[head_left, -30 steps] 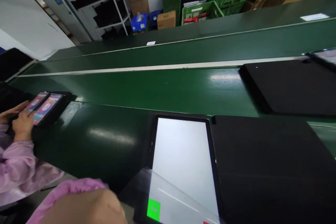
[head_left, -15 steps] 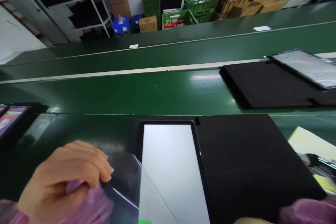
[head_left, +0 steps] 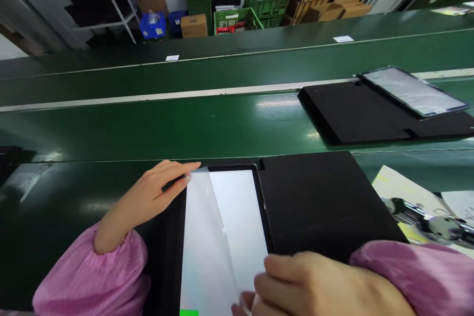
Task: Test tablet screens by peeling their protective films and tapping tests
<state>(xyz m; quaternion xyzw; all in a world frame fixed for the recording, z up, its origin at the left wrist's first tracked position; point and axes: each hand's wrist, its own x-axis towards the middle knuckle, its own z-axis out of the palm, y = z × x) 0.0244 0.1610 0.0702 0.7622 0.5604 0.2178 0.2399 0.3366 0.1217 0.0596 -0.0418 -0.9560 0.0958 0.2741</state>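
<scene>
A tablet-like screen (head_left: 242,207), lit white inside a black frame, lies before me with a small green patch at its lower left. A clear film (head_left: 202,227) lies slantwise over the left part of the screen, its edge crossing the glass. At the upper left corner, my left hand (head_left: 159,190) pinches the film's top end between thumb and outstretched fingers. My right hand (head_left: 296,281) is curled closed on the film's lower end near the bottom right of the screen; its fingertips are partly blurred.
Right of the screen lies a flat black panel (head_left: 318,197). Papers (head_left: 396,182) and metal tools (head_left: 440,227) lie farther right. Across the green bench, another black panel (head_left: 355,113) carries a framed screen (head_left: 414,90). Green crates (head_left: 237,17) and cartons stand behind.
My left hand has moved right and up to the screen's upper left corner, bringing the film over the screen. My right hand has come into view at the lower right.
</scene>
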